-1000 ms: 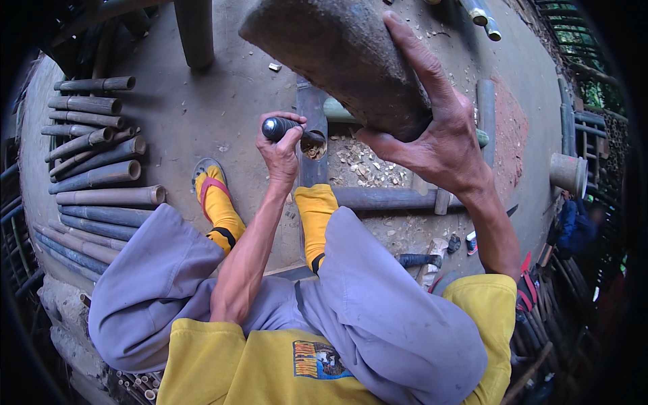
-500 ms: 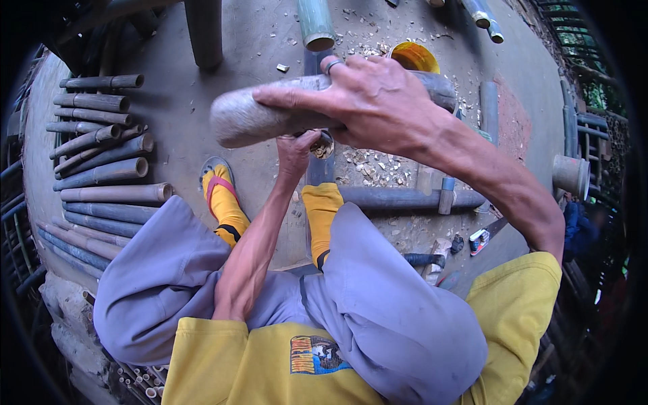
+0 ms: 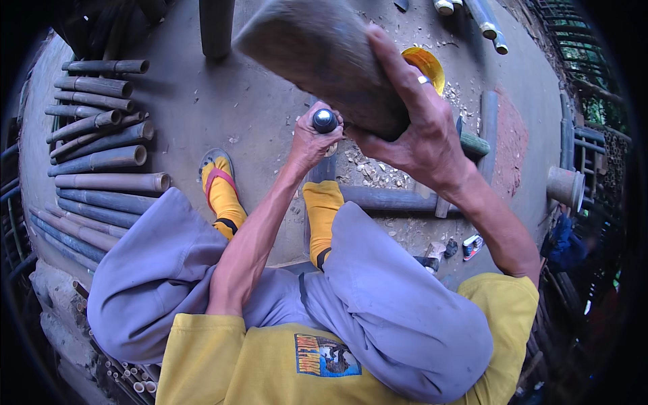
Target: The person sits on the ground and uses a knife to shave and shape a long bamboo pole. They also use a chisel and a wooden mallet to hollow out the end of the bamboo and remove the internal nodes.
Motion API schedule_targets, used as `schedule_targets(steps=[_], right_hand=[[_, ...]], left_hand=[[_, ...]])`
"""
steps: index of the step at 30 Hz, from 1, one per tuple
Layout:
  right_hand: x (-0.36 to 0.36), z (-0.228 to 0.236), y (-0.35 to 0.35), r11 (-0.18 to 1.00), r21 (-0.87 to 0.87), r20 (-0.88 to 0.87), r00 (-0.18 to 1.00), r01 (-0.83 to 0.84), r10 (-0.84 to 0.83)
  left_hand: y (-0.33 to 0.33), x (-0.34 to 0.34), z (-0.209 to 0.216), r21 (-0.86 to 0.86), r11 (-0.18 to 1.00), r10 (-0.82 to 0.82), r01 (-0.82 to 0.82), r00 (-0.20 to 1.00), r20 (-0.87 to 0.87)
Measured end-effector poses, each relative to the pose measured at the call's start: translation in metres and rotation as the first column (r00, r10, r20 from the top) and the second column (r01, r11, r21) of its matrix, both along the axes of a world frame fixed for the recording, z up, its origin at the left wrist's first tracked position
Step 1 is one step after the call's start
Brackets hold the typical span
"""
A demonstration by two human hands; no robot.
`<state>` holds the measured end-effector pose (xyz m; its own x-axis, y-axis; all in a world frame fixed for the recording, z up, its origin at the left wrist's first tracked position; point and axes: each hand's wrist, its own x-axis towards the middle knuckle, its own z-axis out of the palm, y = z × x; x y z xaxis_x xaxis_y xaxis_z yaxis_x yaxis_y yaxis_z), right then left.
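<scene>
My left hand (image 3: 312,143) is closed around an upright tool whose shiny round metal end (image 3: 325,121) points up; its lower part is hidden. Beneath that hand runs a dark pole (image 3: 327,169), between my feet and beyond. My right hand (image 3: 422,131) grips a thick wooden mallet (image 3: 317,57), raised above and beyond the left hand and apart from the metal end. The mallet is a little blurred and covers part of the ground behind it.
Several bamboo tubes (image 3: 101,160) lie stacked at the left. Pale chips (image 3: 381,167) litter the ground by a crosswise dark log (image 3: 385,197). A yellow container (image 3: 425,66) stands farther off. More tubes (image 3: 482,20) lie at the far right, and a post (image 3: 216,27) stands at far left.
My right hand has raised the mallet up and away from the left hand, turning it. My left hand has come up slightly, and the round metal end now shows in its grip.
</scene>
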<state>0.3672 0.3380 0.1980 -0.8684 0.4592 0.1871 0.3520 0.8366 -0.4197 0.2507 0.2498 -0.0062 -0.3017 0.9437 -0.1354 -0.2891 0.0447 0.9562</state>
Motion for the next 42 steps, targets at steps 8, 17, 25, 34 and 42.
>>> schedule_targets(steps=[8,17,25,34,42], right_hand=[[0.013,0.008,-0.006,0.997,-0.048,0.271,0.961,0.062,-0.046],[0.041,-0.016,-0.013,0.973,-0.105,0.345,0.925,0.203,-0.156],[0.062,-0.038,-0.027,0.938,-0.182,0.353,0.91,0.296,-0.219],[0.096,-0.051,-0.032,0.781,-0.44,0.083,0.886,0.443,-0.456],[0.115,-0.061,-0.058,0.667,-0.512,0.178,0.826,0.541,-0.534]], left_hand=[[-0.003,-0.002,-0.023,0.04,0.993,-0.114,0.11,0.988,0.1],[0.004,0.003,0.001,-0.003,0.984,-0.176,0.176,0.983,-0.059],[0.007,0.005,-0.001,-0.026,0.973,-0.23,0.229,0.956,-0.183],[-0.015,0.002,-0.018,-0.089,0.979,0.185,-0.184,0.983,0.002],[-0.051,-0.021,0.006,-0.002,0.976,0.211,-0.218,0.943,0.256]])
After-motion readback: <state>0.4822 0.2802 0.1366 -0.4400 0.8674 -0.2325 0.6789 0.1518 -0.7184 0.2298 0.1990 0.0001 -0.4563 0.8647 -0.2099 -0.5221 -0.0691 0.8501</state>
